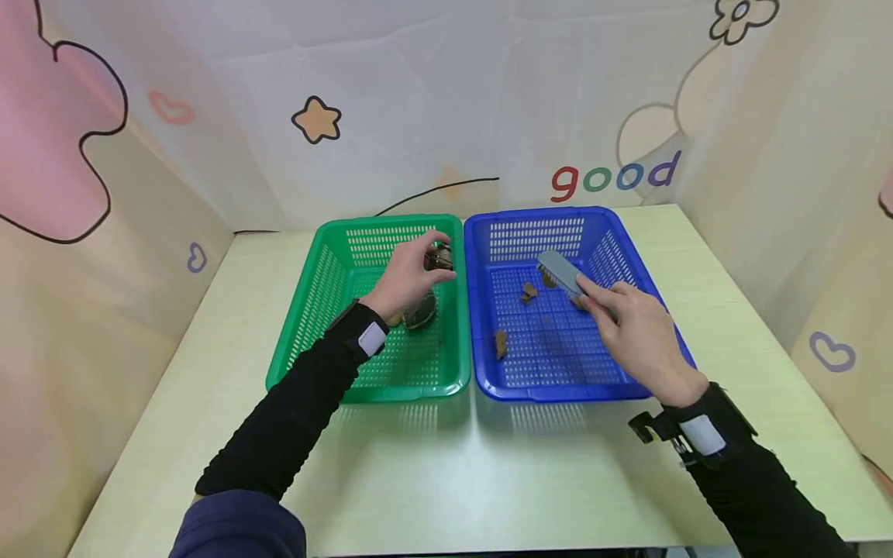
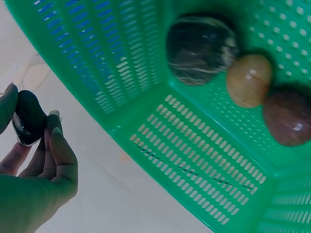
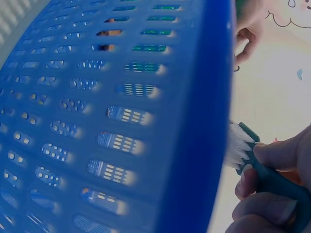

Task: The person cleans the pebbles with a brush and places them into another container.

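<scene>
My left hand (image 1: 405,275) pinches a dark, glossy stone (image 2: 30,118) between thumb and fingers, above the green basket (image 1: 279,364). Inside that basket, the left wrist view has a dark stone with pale streaks (image 2: 201,48), a tan stone (image 2: 249,80) and a reddish-brown stone (image 2: 290,119). Over the blue basket (image 1: 476,310), my right hand (image 1: 638,333) grips a grey-blue brush (image 1: 560,273) by its handle. Its pale bristles (image 3: 238,145) show in the right wrist view and point down in the head view. Brown pieces (image 1: 529,292) lie scattered on the blue basket's floor, some partly behind the brush.
Both baskets stand side by side on a pale table (image 1: 418,480), their raised rims nearly touching. A printed cloth (image 1: 418,101) hangs behind and along both sides. Another small brown piece (image 1: 501,344) lies near the blue basket's left wall.
</scene>
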Available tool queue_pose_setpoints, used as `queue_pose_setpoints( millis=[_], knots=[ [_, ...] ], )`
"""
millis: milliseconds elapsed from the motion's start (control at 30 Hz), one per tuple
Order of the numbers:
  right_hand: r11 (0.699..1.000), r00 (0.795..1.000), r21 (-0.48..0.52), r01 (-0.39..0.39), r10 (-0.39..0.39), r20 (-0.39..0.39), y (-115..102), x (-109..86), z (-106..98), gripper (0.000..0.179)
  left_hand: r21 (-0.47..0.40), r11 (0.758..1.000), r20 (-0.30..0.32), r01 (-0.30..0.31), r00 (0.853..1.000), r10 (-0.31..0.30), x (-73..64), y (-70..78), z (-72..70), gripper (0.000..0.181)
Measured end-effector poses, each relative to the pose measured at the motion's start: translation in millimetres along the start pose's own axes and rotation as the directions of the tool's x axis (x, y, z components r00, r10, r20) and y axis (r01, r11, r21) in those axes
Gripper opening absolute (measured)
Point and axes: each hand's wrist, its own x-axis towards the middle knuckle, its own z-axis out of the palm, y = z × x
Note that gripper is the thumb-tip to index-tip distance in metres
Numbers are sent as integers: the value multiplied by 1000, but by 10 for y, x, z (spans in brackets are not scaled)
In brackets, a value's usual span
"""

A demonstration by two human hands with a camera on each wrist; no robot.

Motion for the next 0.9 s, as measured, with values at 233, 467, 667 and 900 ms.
queue_pose_setpoints(
  millis=[233, 467, 667, 900],
  knots=[
    [1000, 1000, 0, -13, 13, 20, -13, 3, 4, 38, 39, 999, -15, 34, 999, -33, -46, -150, -82, 49],
    [1000, 1000, -6, -16, 16, 25, -17, -15, 5, 36, 42, 993, -9, 111, 994, -111, -85, -311, -185, 48],
    [1000, 999, 0, -19, 19, 27, -7, -28, 7, 35, 67, 985, -4, 160, 987, -160, -103, -469, -228, 51],
    [1000, 999, -5, -20, 20, 25, 4, -38, 8, 35, 108, 966, -12, 233, 972, -233, -81, -623, -274, 52]
  ],
)
